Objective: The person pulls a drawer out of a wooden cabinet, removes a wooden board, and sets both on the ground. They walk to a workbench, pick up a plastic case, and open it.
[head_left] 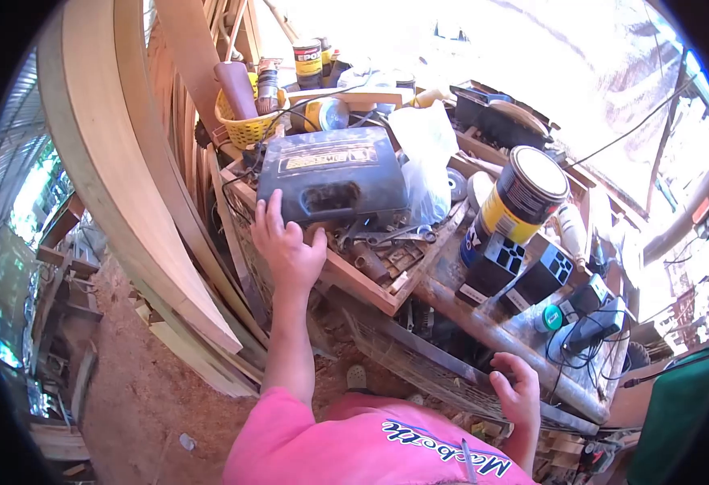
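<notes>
My left hand [288, 249] reaches out with its fingers spread, the fingertips at the front left edge of a dark plastic tool case [334, 174]. The case lies closed on a wooden tray [358, 283], its handle facing me. Just right of that hand, wrenches [403, 235] and other metal pieces lie in the tray. Lower down at the right, my right hand [518, 392] hangs in front of the bench edge with loosely curled fingers apart and nothing visible in it.
A large yellow-and-black can [512, 202], black boxes [493, 265] and tangled cables [587, 347] stand on the bench at right. Behind the case are a yellow basket [249, 132] and a plastic bag [425, 162]. Long curved boards [120, 162] lean at left.
</notes>
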